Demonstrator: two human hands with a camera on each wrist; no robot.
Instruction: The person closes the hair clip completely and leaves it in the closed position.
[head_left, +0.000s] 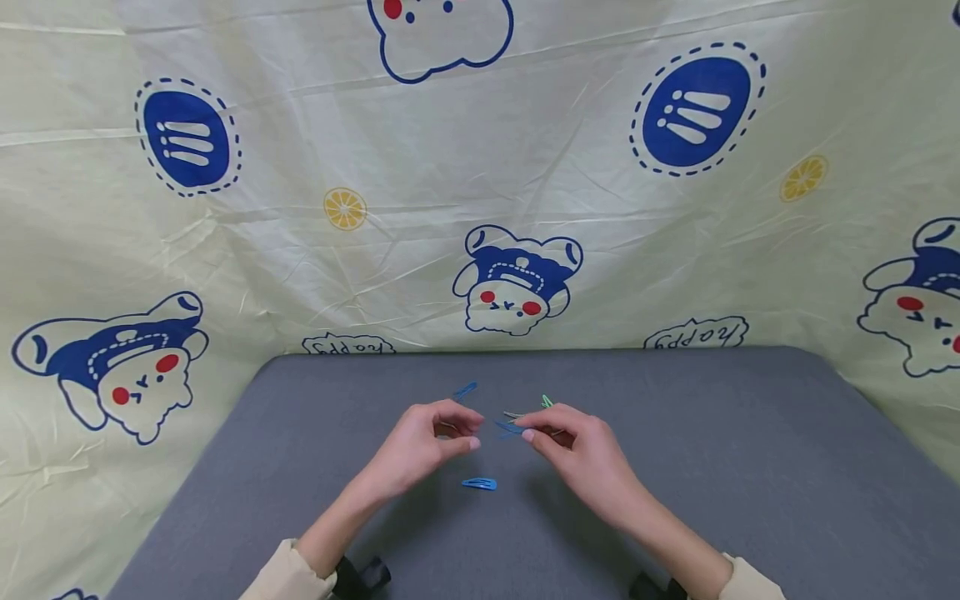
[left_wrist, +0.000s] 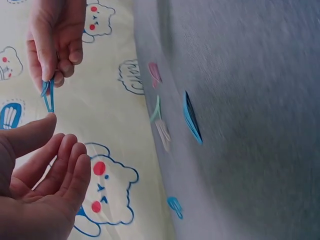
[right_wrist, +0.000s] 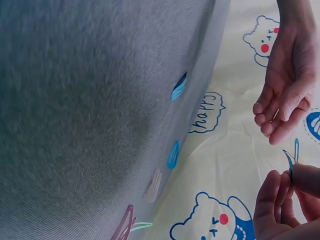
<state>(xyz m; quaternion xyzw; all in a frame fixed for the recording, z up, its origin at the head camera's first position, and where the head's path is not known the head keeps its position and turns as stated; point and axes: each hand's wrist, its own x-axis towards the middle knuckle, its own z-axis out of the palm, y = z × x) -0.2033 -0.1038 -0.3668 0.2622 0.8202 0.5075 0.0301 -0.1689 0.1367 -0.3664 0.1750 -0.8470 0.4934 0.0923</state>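
My right hand point(head_left: 588, 454) pinches a blue snap hair clip point(head_left: 508, 428) between thumb and fingers, above the table. The clip's two arms stand spread apart in the right wrist view. My left hand point(head_left: 431, 443) is to the left of the clip, fingers loosely bent and holding nothing; a small gap parts it from the clip in the head view. Below the hands lies another blue snap clip point(head_left: 480, 483). A further blue clip point(head_left: 466, 389) lies behind the left hand. Past the right hand, a green clip point(head_left: 547, 401) is partly covered.
A pink clip point(left_wrist: 154, 74) and a whitish clip point(left_wrist: 163, 135) lie on the table near the green one. The grey cloth-covered table point(head_left: 300, 467) ends at the back against a pale printed curtain point(head_left: 420, 275).
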